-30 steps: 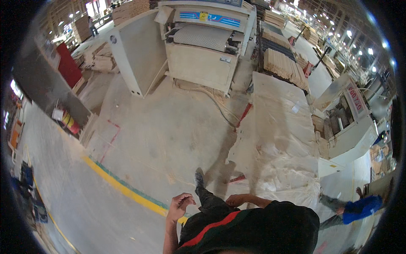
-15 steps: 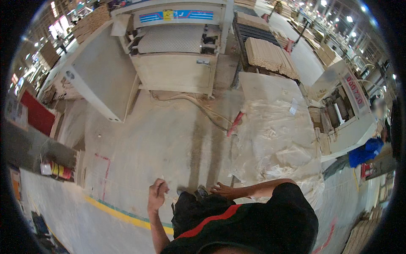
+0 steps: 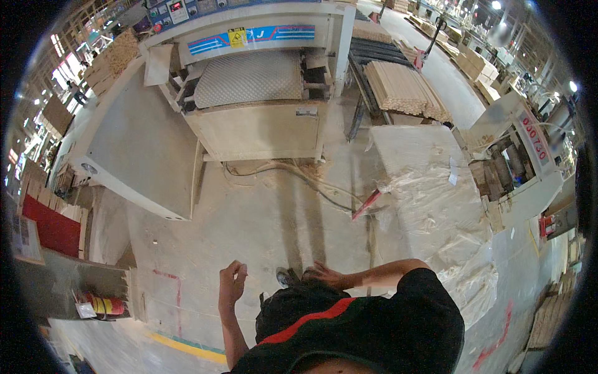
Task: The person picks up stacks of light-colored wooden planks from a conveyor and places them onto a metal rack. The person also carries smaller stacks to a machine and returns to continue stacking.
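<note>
My left hand (image 3: 232,280) is raised at the lower middle, over the concrete floor (image 3: 205,249). Its fingers are curled in, and nothing shows in them. Close in front of my dark clothes is my right hand (image 3: 325,275), its arm bent across from the right. The fingers there look loosely apart, with no object visible in them. Below the hands one of my shoes (image 3: 284,277) shows. Ahead stands a large cream machine (image 3: 261,134) with a textured feed bed (image 3: 249,78) and a blue striped panel (image 3: 274,34). Neither hand touches it.
A cable (image 3: 293,167) runs along the floor by the machine's base. On the right lies a plastic-covered stack (image 3: 430,187), with a red handle-like bar (image 3: 366,204) beside it. Wooden strips (image 3: 405,87) rest on a roller conveyor behind. A grey panel (image 3: 143,137) stands left, a second machine (image 3: 529,168) right.
The machine, stack and floor markings sit lower and larger in view, so I have moved forward. My left hand's fingers look more curled. My right hand stays near my waist.
</note>
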Tool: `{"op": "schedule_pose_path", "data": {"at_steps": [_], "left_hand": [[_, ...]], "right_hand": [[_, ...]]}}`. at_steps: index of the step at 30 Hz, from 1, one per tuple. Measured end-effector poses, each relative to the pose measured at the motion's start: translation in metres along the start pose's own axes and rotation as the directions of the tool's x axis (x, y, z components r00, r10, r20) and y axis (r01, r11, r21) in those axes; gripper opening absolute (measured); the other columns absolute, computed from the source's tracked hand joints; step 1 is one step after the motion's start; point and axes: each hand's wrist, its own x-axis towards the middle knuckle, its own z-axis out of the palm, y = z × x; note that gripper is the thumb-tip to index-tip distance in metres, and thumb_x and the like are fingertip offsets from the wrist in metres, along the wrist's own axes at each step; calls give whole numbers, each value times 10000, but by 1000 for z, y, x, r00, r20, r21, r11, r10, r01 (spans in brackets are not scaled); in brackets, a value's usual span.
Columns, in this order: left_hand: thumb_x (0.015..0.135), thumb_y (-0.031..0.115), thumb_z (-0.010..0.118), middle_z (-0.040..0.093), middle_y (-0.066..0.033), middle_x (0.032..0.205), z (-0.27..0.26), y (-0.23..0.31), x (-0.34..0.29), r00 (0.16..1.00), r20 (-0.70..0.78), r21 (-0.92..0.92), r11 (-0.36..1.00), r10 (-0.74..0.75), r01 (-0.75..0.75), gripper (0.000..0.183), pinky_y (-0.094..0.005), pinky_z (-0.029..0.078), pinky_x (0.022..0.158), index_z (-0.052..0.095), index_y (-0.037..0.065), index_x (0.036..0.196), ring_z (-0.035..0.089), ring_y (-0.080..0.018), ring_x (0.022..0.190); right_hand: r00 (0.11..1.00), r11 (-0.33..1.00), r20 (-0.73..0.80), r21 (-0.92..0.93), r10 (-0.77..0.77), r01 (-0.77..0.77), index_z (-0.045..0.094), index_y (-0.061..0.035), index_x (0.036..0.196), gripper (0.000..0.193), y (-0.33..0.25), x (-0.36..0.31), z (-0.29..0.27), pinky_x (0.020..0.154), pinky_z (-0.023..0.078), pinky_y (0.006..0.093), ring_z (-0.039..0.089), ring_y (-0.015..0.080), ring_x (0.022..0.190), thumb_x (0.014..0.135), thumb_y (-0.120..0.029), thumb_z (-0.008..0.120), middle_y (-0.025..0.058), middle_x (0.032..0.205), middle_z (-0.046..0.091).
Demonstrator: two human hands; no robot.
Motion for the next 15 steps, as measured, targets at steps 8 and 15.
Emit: {"op": "schedule_pose_path", "data": {"at_steps": [8,15], "left_hand": [[916,173,542,578,-62,636,34,-5,111,996,68,-137,990,50,-40,242,-279,451,595,565,-10,760,541,-119,589],[912,117,548,634,-58,719,121,12,230,982,144,-205,967,-120,149,168,-279,489,698,657,14,988,618,-137,691]], "right_hand": [[976,983,-152,123,154,-136,469,-85,1234,549,99,12,-21,1051,202,568,271,377,1286,758,-342,558,144,1337,383],[839,850,-219,317,498,-422,555,-111,1002,276,172,-60,-133,1023,291,526,330,385,1254,733,-151,605,136,1299,417]]}}
